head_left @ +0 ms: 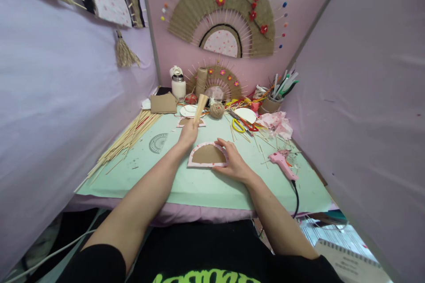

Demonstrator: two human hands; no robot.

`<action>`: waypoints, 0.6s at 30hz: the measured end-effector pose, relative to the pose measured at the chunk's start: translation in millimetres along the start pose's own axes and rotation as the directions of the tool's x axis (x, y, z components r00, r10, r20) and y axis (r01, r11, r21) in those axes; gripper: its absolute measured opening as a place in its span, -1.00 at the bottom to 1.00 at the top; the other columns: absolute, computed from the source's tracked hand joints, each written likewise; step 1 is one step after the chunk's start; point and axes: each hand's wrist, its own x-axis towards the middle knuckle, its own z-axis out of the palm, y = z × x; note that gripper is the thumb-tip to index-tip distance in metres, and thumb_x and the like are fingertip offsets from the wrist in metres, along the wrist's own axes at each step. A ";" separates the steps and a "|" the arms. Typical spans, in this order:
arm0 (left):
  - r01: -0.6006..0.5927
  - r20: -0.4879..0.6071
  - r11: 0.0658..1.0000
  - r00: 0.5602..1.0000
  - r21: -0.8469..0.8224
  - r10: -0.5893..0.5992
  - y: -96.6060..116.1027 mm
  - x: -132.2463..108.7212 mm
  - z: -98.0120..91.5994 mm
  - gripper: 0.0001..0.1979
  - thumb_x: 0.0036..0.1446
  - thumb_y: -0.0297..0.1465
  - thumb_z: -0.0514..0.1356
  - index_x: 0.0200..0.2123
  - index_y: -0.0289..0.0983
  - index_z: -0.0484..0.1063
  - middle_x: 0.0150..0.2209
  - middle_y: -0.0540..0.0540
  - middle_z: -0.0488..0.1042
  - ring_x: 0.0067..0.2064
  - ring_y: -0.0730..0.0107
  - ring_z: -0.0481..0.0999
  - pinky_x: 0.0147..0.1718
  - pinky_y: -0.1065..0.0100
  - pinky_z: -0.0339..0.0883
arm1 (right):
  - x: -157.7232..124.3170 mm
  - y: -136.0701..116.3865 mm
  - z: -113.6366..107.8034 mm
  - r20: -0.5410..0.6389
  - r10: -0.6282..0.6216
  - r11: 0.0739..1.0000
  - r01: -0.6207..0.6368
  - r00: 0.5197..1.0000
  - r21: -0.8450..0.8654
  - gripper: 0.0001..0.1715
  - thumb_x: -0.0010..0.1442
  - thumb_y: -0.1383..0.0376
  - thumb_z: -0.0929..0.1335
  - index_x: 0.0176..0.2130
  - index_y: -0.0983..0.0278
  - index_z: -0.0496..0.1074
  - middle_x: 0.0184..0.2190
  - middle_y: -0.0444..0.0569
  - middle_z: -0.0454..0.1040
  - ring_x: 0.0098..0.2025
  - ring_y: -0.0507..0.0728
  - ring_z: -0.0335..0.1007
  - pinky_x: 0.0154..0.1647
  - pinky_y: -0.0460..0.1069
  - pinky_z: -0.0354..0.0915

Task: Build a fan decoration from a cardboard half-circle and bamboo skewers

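Observation:
A half-round cardboard piece with a pink edge (206, 155) lies flat on the green mat (159, 172). My right hand (232, 161) rests on its right side, fingers spread and pressing it down. My left hand (188, 132) is raised just behind it, closed round a bundle of thin wooden sticks (200, 107) that point up and away. A second half-round piece (186, 122) lies behind that hand.
Loose sticks (128, 139) lie along the mat's left side. A pink glue gun (282, 164) with its cord lies at the right. Scissors (239, 123), a twine ball (216, 110), a white bottle (178, 86), a pen cup (270, 104) and crumpled pink paper (277, 124) crowd the back.

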 end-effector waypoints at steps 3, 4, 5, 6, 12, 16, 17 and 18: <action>-0.227 0.129 0.854 0.974 0.469 0.188 -7.1 -1.3 -2.9 -0.84 0.15 -0.41 0.22 -0.43 -0.19 0.27 -0.47 -0.07 0.36 -0.25 0.17 0.44 -0.36 0.41 0.14 | 0.1 -0.3 -0.3 0.002 0.000 1.000 0.000 1.000 0.004 0.08 0.01 0.23 0.48 0.35 0.19 -0.05 0.20 0.17 0.25 0.20 0.31 0.20 0.23 0.27 0.15; -0.251 0.163 0.801 0.968 0.543 0.192 -9.0 -1.9 -3.8 -0.84 0.14 -0.41 0.23 -0.43 -0.19 0.28 -0.45 -0.09 0.38 -0.21 0.13 0.45 -0.33 0.39 0.15 | 0.1 -0.4 -0.5 0.007 0.005 1.000 -0.005 1.000 0.005 0.07 0.01 0.23 0.48 0.35 0.19 -0.05 0.20 0.17 0.25 0.20 0.31 0.20 0.22 0.27 0.15; -0.255 0.182 0.766 0.966 0.591 0.181 -10.5 -2.3 -4.7 -0.84 0.13 -0.41 0.24 -0.43 -0.20 0.28 -0.44 -0.11 0.40 -0.18 0.10 0.46 -0.29 0.38 0.17 | 0.2 -0.5 -0.6 0.013 0.012 1.000 -0.012 1.000 0.006 0.08 0.00 0.23 0.49 0.35 0.19 -0.04 0.20 0.18 0.25 0.20 0.31 0.20 0.22 0.27 0.15; -0.247 0.188 0.735 0.968 0.632 0.164 -11.4 -2.7 -5.6 -0.85 0.12 -0.41 0.24 -0.42 -0.20 0.29 -0.43 -0.13 0.42 -0.16 0.09 0.47 -0.27 0.37 0.18 | 0.2 -0.5 -0.7 0.020 0.019 1.000 -0.019 1.000 0.007 0.08 0.00 0.23 0.49 0.35 0.19 -0.05 0.20 0.18 0.25 0.20 0.31 0.20 0.22 0.27 0.15; -0.202 0.187 0.526 0.979 0.826 0.082 -7.2 -4.5 -11.4 -0.97 0.17 -0.42 0.16 -0.30 -0.24 0.38 -0.24 -0.24 0.48 -0.03 0.06 0.47 -0.14 0.31 0.26 | -0.3 0.8 0.0 0.041 0.034 0.999 -0.035 0.999 0.031 0.09 -0.02 0.24 0.49 0.35 0.19 -0.03 0.18 0.18 0.28 0.18 0.30 0.24 0.21 0.25 0.17; -0.216 0.204 0.446 0.976 0.869 0.075 -3.4 -7.1 -11.9 -0.88 0.20 -0.48 0.09 -0.20 -0.27 0.40 -0.09 -0.32 0.44 0.04 0.03 0.42 -0.09 0.28 0.27 | -0.5 2.0 1.3 0.056 0.065 0.997 -0.067 0.996 0.026 0.10 -0.04 0.22 0.50 0.34 0.19 -0.01 0.15 0.16 0.31 0.17 0.30 0.25 0.21 0.26 0.16; -0.221 0.208 0.429 0.975 0.876 0.076 -3.1 -7.6 -11.6 -0.85 0.21 -0.49 0.08 -0.18 -0.27 0.40 -0.07 -0.34 0.43 0.05 0.03 0.42 -0.08 0.26 0.27 | -0.5 2.3 1.7 0.060 0.074 0.997 -0.075 0.995 0.020 0.10 -0.05 0.21 0.51 0.34 0.20 0.00 0.14 0.16 0.32 0.16 0.31 0.26 0.21 0.26 0.16; -0.225 0.212 0.414 0.974 0.882 0.077 -3.0 -7.9 -11.2 -0.83 0.22 -0.50 0.06 -0.15 -0.28 0.39 -0.05 -0.36 0.42 0.05 0.02 0.41 -0.07 0.25 0.27 | -0.5 2.6 1.9 0.065 0.079 0.997 -0.080 0.995 0.013 0.10 -0.05 0.20 0.51 0.33 0.21 0.01 0.14 0.16 0.33 0.16 0.31 0.25 0.21 0.26 0.15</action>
